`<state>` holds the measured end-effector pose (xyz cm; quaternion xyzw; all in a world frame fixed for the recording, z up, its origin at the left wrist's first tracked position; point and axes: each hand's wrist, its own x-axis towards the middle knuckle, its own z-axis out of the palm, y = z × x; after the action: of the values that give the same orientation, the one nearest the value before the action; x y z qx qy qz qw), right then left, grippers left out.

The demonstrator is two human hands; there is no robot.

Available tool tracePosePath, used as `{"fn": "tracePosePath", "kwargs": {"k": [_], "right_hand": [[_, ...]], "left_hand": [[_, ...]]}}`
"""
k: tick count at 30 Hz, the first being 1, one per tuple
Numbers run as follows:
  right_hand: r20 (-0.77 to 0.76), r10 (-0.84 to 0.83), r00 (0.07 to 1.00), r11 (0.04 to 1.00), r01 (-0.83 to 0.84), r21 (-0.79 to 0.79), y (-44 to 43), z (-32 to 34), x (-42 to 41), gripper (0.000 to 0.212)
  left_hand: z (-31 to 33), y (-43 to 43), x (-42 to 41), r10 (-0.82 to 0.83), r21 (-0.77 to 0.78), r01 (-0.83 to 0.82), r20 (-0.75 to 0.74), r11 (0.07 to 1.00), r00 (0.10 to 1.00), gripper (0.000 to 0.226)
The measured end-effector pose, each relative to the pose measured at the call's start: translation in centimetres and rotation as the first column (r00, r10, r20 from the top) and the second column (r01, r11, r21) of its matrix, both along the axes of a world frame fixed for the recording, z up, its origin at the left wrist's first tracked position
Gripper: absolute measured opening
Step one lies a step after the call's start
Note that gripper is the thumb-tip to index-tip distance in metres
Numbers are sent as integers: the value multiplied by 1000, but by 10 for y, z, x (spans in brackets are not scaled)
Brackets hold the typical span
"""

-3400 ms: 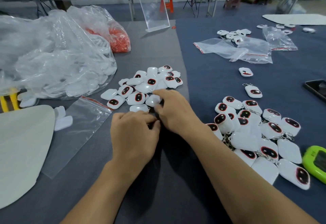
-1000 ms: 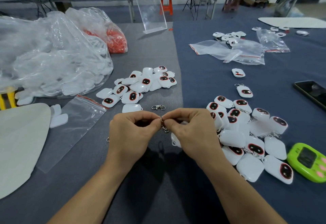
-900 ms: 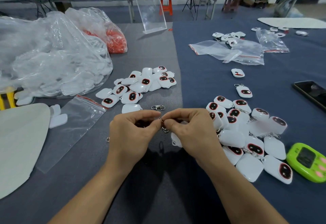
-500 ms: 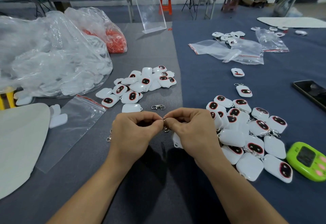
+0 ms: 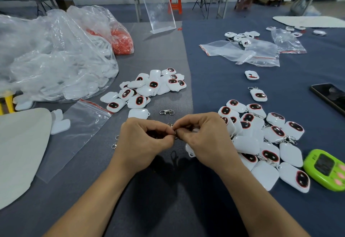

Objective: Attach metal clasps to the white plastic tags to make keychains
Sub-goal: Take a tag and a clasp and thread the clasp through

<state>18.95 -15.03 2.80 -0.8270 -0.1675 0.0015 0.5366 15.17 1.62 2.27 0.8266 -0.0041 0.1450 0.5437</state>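
My left hand (image 5: 143, 143) and my right hand (image 5: 205, 139) meet at the fingertips above the table and pinch a small metal clasp (image 5: 173, 131) between them. A white plastic tag (image 5: 190, 150) hangs under my right palm, mostly hidden. A loose clasp (image 5: 166, 112) lies just beyond my hands. A pile of bare white tags (image 5: 149, 87) with dark oval faces sits beyond it. To the right lies a heap of tags with clasps on them (image 5: 261, 136). Small metal rings (image 5: 115, 142) lie left of my left hand.
Big clear plastic bags (image 5: 52, 53) fill the left side, one holding orange pieces (image 5: 121, 40). An empty zip bag (image 5: 78, 130) lies front left. A green timer (image 5: 325, 169) and a black phone (image 5: 330, 94) sit at the right. More bags (image 5: 242, 52) lie further back.
Earlier my hands reached into the tag pile; they have since come back toward me with a tag and clasp. Over the last second they hold almost still, fingertips working the clasp.
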Motion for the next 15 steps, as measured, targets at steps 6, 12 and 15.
{"fn": "tracePosePath", "kwargs": {"k": [6,12,15], "right_hand": [[18,31,999,999,-31,-24,0,0,1,23],[-382,-92,920,958,186,217,6,1,2,24],[-690,113,715,818,327,473,1,10,6,27]], "left_hand": [[0,-1,0,1,-7,-1,-4,1000,1000,10],[4,-4,-1,238,142,-262,165,955,957,3],[3,3,-5,98,600,-238,257,764,961,6]]}}
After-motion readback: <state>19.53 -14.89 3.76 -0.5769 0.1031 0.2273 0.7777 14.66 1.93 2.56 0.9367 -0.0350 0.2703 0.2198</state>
